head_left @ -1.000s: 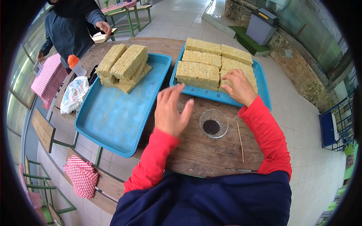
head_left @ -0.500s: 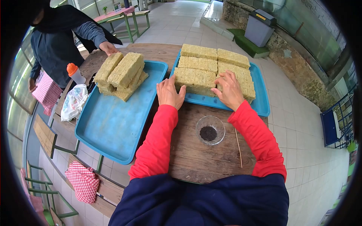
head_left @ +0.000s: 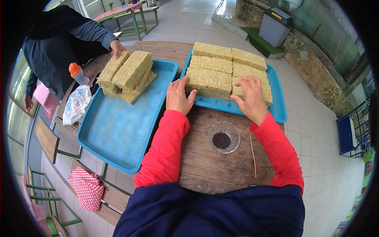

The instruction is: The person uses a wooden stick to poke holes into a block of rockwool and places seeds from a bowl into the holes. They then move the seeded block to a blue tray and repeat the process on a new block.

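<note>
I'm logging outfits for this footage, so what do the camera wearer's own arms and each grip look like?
The left sleeve and right sleeve are long, plain bright red, creased, and reach about the wrists. The left grip and right grip are bare human hands, without gloves. A dark navy garment covers the body. No cables show.
</note>
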The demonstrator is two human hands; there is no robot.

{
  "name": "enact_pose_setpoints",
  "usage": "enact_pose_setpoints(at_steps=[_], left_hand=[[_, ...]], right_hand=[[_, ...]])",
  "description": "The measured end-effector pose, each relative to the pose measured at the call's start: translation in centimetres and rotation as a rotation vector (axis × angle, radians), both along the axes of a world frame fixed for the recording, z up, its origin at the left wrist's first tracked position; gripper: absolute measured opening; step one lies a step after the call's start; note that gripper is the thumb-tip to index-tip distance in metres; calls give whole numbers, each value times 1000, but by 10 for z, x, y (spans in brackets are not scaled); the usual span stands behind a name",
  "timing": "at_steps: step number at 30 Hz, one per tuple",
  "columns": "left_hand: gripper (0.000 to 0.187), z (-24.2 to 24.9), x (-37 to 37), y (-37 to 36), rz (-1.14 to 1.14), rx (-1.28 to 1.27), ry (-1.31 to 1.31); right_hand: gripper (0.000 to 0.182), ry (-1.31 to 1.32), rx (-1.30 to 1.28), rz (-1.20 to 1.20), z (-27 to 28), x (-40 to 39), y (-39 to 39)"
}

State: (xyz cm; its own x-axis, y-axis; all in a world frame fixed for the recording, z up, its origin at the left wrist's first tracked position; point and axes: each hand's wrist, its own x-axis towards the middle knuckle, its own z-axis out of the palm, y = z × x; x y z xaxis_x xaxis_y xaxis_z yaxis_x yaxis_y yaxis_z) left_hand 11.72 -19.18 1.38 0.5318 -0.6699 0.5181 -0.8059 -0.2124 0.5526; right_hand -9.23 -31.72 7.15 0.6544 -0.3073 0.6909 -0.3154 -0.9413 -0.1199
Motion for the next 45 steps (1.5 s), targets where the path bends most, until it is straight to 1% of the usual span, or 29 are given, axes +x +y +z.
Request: enact_pose_setpoints(at_steps=[2, 4, 6, 8, 9, 11, 12, 14, 15, 17, 18, 20, 21, 23, 25, 26, 28, 30, 32, 33, 35, 36, 38, 39, 41, 42, 44, 45], left_hand=[[53, 1, -1, 3, -14, 4, -11], [53, 3, -4, 5, -17, -40, -13], [52, 3, -6, 5, -26, -23, 1], [52, 2, -9, 4, -37, -43, -51], [49, 2, -11, 4, -43, -38, -58], [47, 5, -14, 4, -67, -32, -76], [45, 6, -16, 5, -95, -27, -99], [44, 8, -19, 6, -113, -14, -136], [43, 9, -20, 6, -132, -1, -176], [42, 8, -25, 5, -121, 4, -206], [42, 6, -26, 5, -114, 9, -236], [41, 5, -27, 5, -122, 26, -226], [41, 5, -28, 4, -123, 38, -217], [41, 6, -29, 4, -121, 57, -200], [41, 6, -29, 4, -116, 73, -187], [41, 6, -28, 4, -123, 76, -185], [42, 7, -28, 4, -130, 76, -184], [42, 7, -30, 5, -97, 69, -216], [42, 8, -31, 5, -63, 63, -229], [42, 8, -32, 5, -28, 56, -240], [42, 9, -30, 4, -11, 58, -240], [43, 8, -29, 4, 8, 59, -239], [43, 8, -29, 5, 7, 65, -228], [42, 9, -29, 5, -6, 70, -205], [42, 9, -30, 5, -17, 78, -183], [42, 8, -31, 4, -22, 79, -185], [42, 7, -32, 3, -26, 87, -184], [42, 7, -31, 2, -26, 79, -195]], right_hand=[[26, 167, 169, -91, 21, -28, 20], [25, 423, 275, -239, 35, -59, 48], [28, 668, 273, -275, 25, -93, 63], [30, 800, 371, -314, 16, -117, 76], [30, 802, 370, -313, 12, -125, 82], [28, 726, 549, -309, 4, -137, 90], [28, 729, 548, -308, 1, -139, 92], [20, 630, 834, -342, -3, -142, 94], [20, 630, 832, -341, -4, -143, 94], [14, 590, 886, -302, -5, -146, 93], [14, 591, 892, -305, -5, -150, 91], [12, 556, 756, -243, -3, -156, 85], [10, 504, 757, -252, 10, -154, 82], [5, 334, 795, -242, 31, -151, 72], [3, 147, 976, -160, 55, -131, 66], [3, 148, 976, -160, 61, -120, 59], [11, -22, 1002, 31, 70, -96, 46], [24, -100, 992, 26, 77, -64, 37], [34, -164, 910, 180, 68, -36, 15], [34, -164, 914, 180, 63, -22, 5], [30, -297, 857, 309, 53, 6, -14], [30, -296, 861, 308, 47, 18, -22], [19, -328, 961, 323, 37, 40, -35], [19, -328, 966, 324, 32, 49, -38], [14, -353, 985, 230, 22, 63, -42], [14, -353, 988, 232, 15, 68, -43], [13, -351, 804, 227, 1, 76, -44], [13, -350, 808, 229, -2, 78, -44]])
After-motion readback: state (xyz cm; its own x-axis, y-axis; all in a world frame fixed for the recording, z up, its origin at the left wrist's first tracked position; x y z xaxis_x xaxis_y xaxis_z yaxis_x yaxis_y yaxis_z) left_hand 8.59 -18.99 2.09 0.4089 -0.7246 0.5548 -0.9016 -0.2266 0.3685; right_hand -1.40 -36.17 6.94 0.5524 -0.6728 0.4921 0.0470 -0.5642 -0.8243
